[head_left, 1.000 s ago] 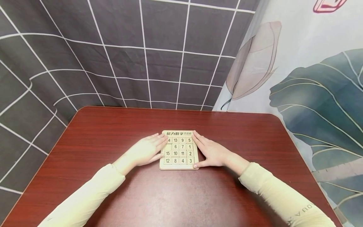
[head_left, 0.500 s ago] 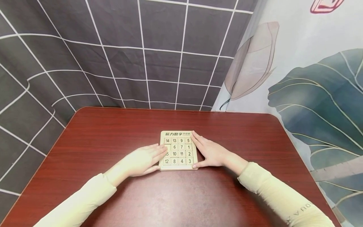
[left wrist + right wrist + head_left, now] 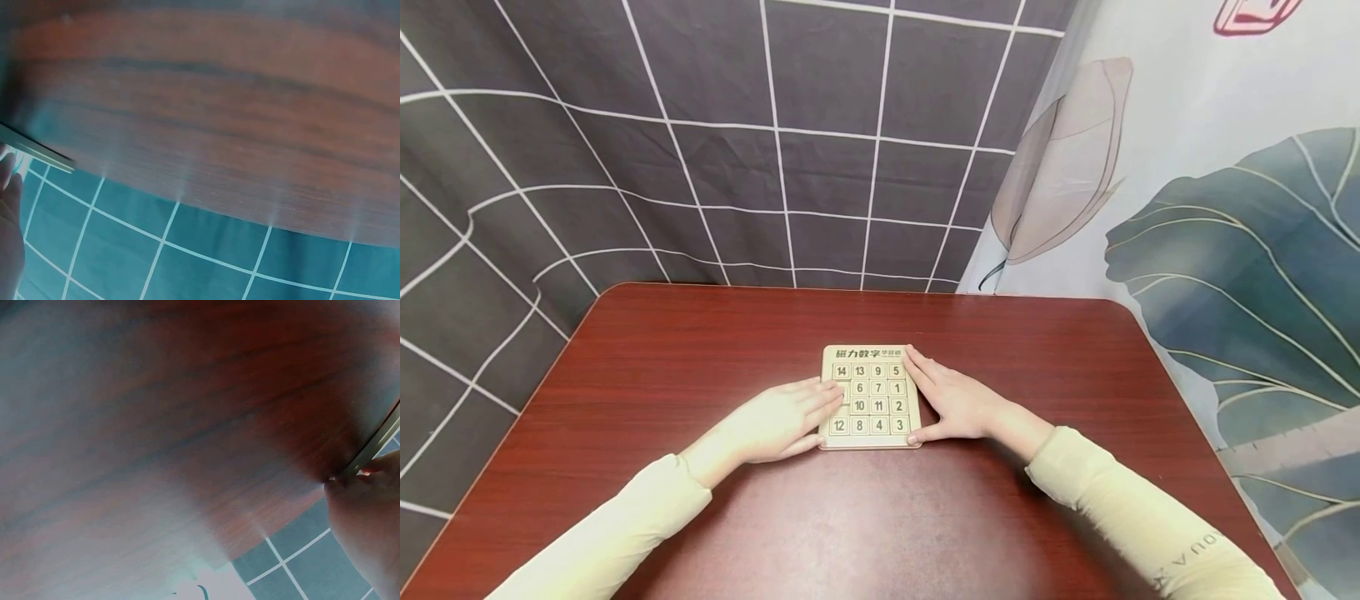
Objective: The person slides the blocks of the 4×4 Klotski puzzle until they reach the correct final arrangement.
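A pale number slide puzzle [image 3: 878, 407] lies flat on the table in the head view, its tiles printed with black numbers. My left hand [image 3: 782, 421] reaches in from the left with straight fingers, the fingertips over the left column below the 14 tile [image 3: 842, 372]. They cover the second row there. A bare slot shows just above the 12 tile [image 3: 839, 426]. My right hand [image 3: 958, 406] rests against the right edge, straight fingers at the upper corner and thumb at the lower corner. Both wrist views show only the board's edge [image 3: 44, 153] and part of each hand.
The dark red table [image 3: 880, 517] carries the puzzle near its middle. A grey curtain with white grid lines [image 3: 820, 167] hangs behind and to the left. A white curtain with leaf prints [image 3: 1187, 92] hangs on the right.
My left fingertips moved down from the 14 tile to the 15 tile, then slightly up. The gap in the left column shifted from second to third row. The right hand stayed put.
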The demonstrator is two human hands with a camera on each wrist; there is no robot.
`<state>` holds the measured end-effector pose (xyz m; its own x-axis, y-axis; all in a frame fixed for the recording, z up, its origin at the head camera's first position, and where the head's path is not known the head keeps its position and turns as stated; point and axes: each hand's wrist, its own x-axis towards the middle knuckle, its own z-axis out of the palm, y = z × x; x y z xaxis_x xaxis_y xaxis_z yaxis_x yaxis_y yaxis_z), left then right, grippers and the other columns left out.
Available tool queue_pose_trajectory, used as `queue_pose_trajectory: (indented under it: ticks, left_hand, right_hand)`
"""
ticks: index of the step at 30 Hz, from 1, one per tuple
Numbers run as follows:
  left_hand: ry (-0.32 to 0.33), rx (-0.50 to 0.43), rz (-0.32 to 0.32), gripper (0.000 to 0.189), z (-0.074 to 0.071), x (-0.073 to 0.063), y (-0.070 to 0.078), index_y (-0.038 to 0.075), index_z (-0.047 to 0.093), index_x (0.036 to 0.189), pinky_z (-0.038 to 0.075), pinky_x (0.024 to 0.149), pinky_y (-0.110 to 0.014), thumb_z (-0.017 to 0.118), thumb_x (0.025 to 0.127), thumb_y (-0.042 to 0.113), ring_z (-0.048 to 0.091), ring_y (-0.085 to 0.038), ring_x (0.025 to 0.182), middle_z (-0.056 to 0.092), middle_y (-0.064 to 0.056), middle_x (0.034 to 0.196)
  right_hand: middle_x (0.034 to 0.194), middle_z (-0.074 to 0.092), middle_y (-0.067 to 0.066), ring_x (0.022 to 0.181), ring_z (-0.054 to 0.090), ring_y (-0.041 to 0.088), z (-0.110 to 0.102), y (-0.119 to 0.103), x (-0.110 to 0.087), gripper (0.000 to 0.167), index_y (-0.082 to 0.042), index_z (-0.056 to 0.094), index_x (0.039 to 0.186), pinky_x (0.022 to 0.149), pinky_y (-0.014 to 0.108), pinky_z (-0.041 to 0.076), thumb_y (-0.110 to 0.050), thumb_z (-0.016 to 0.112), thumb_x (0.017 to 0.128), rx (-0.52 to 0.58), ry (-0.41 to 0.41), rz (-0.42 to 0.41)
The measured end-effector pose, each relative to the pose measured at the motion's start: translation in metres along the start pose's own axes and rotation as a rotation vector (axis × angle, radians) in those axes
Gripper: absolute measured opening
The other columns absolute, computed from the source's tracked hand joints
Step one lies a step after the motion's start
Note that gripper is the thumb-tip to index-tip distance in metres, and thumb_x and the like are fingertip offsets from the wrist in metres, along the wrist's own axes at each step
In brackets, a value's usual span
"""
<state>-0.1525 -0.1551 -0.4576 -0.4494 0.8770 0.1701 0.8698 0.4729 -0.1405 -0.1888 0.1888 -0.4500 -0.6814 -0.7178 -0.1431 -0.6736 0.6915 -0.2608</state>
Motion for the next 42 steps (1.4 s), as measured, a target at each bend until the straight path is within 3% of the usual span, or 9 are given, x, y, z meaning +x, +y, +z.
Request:
queue_pose_trajectory:
  ticks: [5, 10, 21, 28, 42]
  left_hand:
    - [-0.033, -0.016, -0.041, 0.062, -0.001, 0.002, -0.003, -0.002, 0.059, 0.148, 0.046, 0.124, -0.043, 0.064, 0.104, 0.041, 0.058, -0.031, 0.145, 0.059, -0.016, 0.156]
    - [-0.016, -0.019, -0.042, 0.061, -0.004, 0.0, 0.0, -0.002, 0.06, 0.147, 0.046, 0.124, -0.043, 0.066, 0.103, 0.04, 0.058, -0.031, 0.145, 0.059, -0.017, 0.155]
    - [0.107, 0.021, 0.089, 0.062, -0.008, -0.015, 0.021, 0.0, 0.066, 0.14, 0.053, 0.117, -0.04, 0.073, 0.097, 0.043, 0.065, -0.028, 0.137, 0.067, -0.016, 0.146]
    - [0.091, 0.038, 0.083, 0.061, -0.004, -0.017, 0.021, 0.002, 0.067, 0.14, 0.053, 0.117, -0.04, 0.072, 0.097, 0.045, 0.065, -0.027, 0.137, 0.067, -0.014, 0.146]
    - [0.038, 0.024, 0.02, 0.06, -0.004, -0.005, 0.008, 0.0, 0.065, 0.142, 0.05, 0.121, -0.041, 0.07, 0.1, 0.042, 0.063, -0.03, 0.139, 0.066, -0.015, 0.148]
  right_hand:
    - [0.178, 0.008, 0.022, 0.164, 0.022, 0.038, -0.001, -0.001, 0.0, 0.123, 0.004, 0.014, 0.168, 0.13, 0.053, 0.034, -0.067, 0.075, 0.087, -0.009, -0.001, -0.003]
    - [0.178, 0.008, 0.022, 0.164, 0.022, 0.038, 0.0, -0.001, 0.001, 0.123, 0.004, 0.014, 0.168, 0.13, 0.054, 0.036, -0.067, 0.075, 0.088, -0.011, 0.004, -0.009]
    - [0.178, 0.009, 0.023, 0.164, 0.023, 0.039, 0.0, 0.0, 0.0, 0.123, 0.005, 0.016, 0.167, 0.13, 0.054, 0.036, -0.066, 0.075, 0.087, -0.013, 0.008, -0.014]
    - [0.178, 0.009, 0.023, 0.164, 0.023, 0.039, 0.001, 0.001, 0.001, 0.123, 0.005, 0.015, 0.168, 0.131, 0.053, 0.034, -0.066, 0.075, 0.087, -0.014, 0.01, -0.015]
    - [0.178, 0.008, 0.023, 0.165, 0.021, 0.038, 0.002, 0.001, 0.001, 0.123, 0.005, 0.015, 0.168, 0.131, 0.053, 0.034, -0.066, 0.076, 0.088, -0.011, 0.005, -0.008]
